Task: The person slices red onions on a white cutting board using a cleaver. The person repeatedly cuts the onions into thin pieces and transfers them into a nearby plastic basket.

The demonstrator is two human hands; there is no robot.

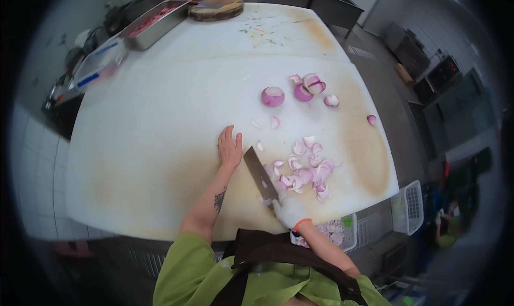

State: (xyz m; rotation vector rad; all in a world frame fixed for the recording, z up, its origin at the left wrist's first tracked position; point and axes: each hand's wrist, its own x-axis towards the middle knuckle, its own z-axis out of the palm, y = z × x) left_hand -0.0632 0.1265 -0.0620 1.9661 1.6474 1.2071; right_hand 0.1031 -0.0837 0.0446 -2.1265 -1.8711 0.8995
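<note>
My left hand (230, 148) rests on the white work table with its fingers stretched out, holding nothing. In a white glove, my right hand (290, 210) grips a cleaver (258, 171), whose broad blade points up and to the left, toward my left hand. Just right of the blade lies a loose pile of onion slices (308, 173), purple-edged and pale inside. One small slice (260, 146) sits between the blade tip and my left hand. Farther off stand a cut purple onion (273, 97) and a cluster of onion pieces (310, 86).
A small onion piece (371, 120) lies near the table's right edge. At the back are a round wooden chopping block (217, 8), a metal tray (140, 39) of red meat and a clear plastic box (99, 65). A basket (349, 234) with onion slices stands below the near edge.
</note>
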